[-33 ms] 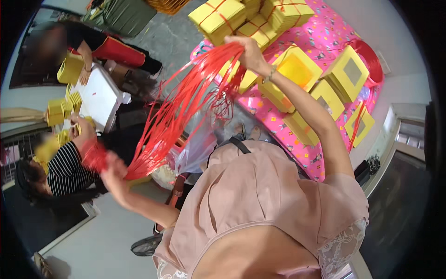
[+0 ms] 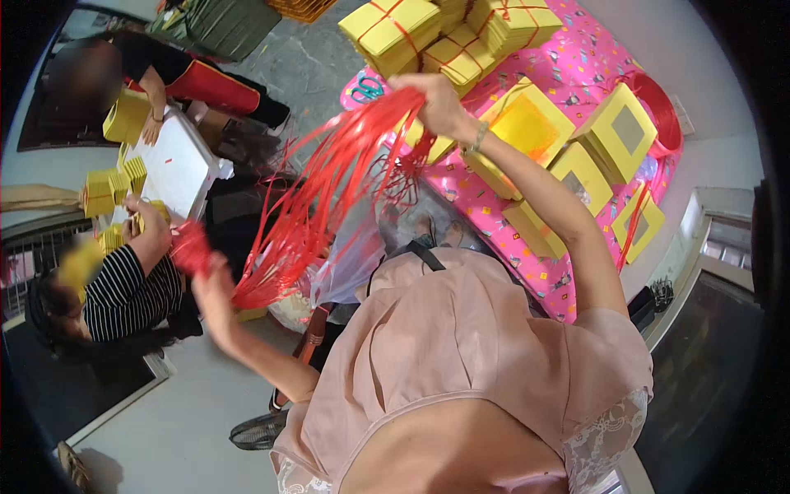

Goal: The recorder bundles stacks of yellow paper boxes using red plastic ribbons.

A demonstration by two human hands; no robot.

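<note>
My right hand is closed round the upper end of the red strip bundle, near the teal scissors on the pink patterned table. My left hand, motion-blurred, grips the lower end, with a tuft protruding past it. Bundle spans the space between both hands, beside the table bearing yellow stacks, several tied with red strips.

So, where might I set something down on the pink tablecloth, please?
The pink tablecloth is bare between the tied yellow stacks and the red coil, and along its near edge. The middle is crowded with square-marked yellow stacks; red strips fill the space between left hand and right hand.
</note>
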